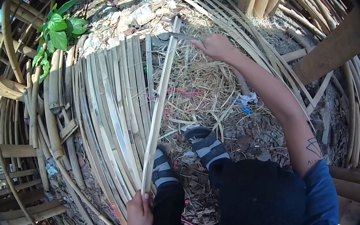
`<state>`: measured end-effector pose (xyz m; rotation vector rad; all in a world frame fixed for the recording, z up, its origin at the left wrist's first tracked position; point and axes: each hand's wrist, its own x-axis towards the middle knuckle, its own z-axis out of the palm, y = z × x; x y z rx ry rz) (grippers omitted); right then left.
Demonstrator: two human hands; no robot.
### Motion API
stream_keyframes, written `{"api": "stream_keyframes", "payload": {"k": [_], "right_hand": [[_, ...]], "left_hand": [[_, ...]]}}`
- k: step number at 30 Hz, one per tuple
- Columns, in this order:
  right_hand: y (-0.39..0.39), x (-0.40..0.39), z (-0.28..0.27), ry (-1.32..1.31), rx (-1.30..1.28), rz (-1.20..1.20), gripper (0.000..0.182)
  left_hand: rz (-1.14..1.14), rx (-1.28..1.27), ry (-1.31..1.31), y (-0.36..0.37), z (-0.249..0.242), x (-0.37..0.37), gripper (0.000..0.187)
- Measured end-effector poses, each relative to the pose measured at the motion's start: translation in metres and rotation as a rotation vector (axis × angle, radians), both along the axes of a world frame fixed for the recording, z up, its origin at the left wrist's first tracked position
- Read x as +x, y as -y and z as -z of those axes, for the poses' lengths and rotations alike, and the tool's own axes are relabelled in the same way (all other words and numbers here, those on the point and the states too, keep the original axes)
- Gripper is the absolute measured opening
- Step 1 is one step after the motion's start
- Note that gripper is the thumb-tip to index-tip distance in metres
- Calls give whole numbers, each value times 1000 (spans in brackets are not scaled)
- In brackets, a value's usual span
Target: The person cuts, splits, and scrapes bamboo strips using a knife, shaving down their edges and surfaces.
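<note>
A long split bamboo strip [159, 103] slants up and away from me, between my left side and the ground ahead. My left hand [139, 216] grips its near end, thumb on top. Out in front, my right hand [213, 47] is closed round the handle of a knife [182, 36], only a bit of green handle showing at the fingers. The blade lies across the strip close to its far end. Beneath and left of the strip, many split bamboo strips [112, 107] lie side by side on the ground.
Bamboo shavings [196, 97] cover the ground ahead of my sandalled feet [208, 147]. More long strips [242, 34] lie to the right, near thick bamboo poles [333, 53]. Bamboo poles [9, 149] stand and lie at the left, below a leafy green plant [58, 26].
</note>
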<state>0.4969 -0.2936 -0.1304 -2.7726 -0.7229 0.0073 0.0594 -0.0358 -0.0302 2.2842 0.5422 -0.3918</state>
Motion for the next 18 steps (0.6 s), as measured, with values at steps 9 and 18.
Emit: {"api": "stream_keyframes", "payload": {"k": [9,18], "right_hand": [[-40,-95,-26,-128,353,-241,65],[-35,-45,-10,-97,215,-266,69]], "left_hand": [[-28,-15,34,7,-4,9,36],[-22,-13,1,0,-4,2,35]]}}
